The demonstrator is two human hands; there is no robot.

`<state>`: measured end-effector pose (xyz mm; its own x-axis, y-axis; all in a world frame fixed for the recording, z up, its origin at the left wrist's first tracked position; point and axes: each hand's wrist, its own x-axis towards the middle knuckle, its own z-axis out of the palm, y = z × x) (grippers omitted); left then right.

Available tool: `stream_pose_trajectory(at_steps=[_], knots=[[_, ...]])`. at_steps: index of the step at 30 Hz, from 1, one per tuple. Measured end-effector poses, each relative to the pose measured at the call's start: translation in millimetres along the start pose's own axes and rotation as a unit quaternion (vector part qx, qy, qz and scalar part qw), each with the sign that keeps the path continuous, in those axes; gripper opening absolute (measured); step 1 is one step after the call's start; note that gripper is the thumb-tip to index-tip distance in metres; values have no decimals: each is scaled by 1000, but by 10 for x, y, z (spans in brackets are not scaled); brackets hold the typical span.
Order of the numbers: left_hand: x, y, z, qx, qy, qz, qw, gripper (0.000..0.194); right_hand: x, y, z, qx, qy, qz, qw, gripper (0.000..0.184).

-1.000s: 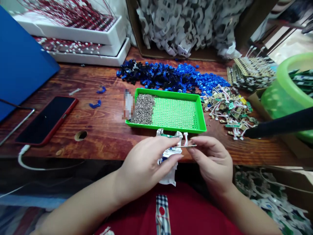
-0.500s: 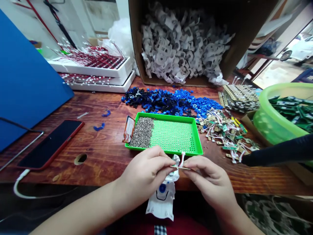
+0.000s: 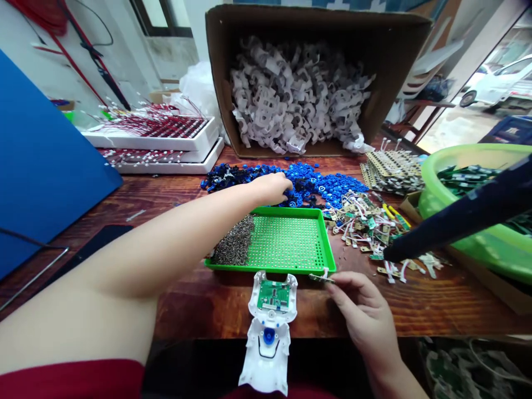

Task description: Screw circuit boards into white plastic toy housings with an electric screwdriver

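Observation:
My left hand [image 3: 272, 187] reaches across the green perforated tray [image 3: 291, 244] into the heap of small blue plastic parts [image 3: 320, 185]; its fingers curl down among them and what they grip is hidden. My right hand [image 3: 359, 310] stays near the table's front edge, pinching a small circuit board with white wires [image 3: 321, 276]. Between the hands a white plastic housing [image 3: 270, 327] lies over the table edge, with a green circuit board [image 3: 273, 295] seated in it and a blue button below. A pile of small metal screws [image 3: 235, 247] fills the tray's left end.
An open cardboard box [image 3: 316, 83] of white plastic shells stands at the back. White foam trays [image 3: 166, 141] of red wires, a blue panel [image 3: 45, 166], a phone [image 3: 93, 246], loose small boards [image 3: 368, 219] and a green basin [image 3: 465, 216] surround the tray. A dark tool [image 3: 457, 221] juts in from the right.
My left hand let go of the white housing and reached forward to the blue parts. The housing now lies at the table edge. My right hand still pinches the small board.

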<state>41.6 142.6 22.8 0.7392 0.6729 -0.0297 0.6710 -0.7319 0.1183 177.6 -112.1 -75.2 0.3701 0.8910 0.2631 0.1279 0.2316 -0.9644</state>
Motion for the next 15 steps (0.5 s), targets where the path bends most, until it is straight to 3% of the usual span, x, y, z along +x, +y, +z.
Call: stream_pose_trajectory(at_steps=[3,8,12,15], knots=[[149,-34,112,20,-17,18,999,31,0,15,-1,2,-2,-4,1000,17],[167,-50,158,9,12,22,1000,30,24,4,-3,12,-19,-15,1000,17],[70,-32,-17,-35,48,17,998,23,10,11,-18,22,-19,-8,1000,17],[-211,105,-202,-69,92,19,993,20,2,27,-38,34,19,-1,999,20]])
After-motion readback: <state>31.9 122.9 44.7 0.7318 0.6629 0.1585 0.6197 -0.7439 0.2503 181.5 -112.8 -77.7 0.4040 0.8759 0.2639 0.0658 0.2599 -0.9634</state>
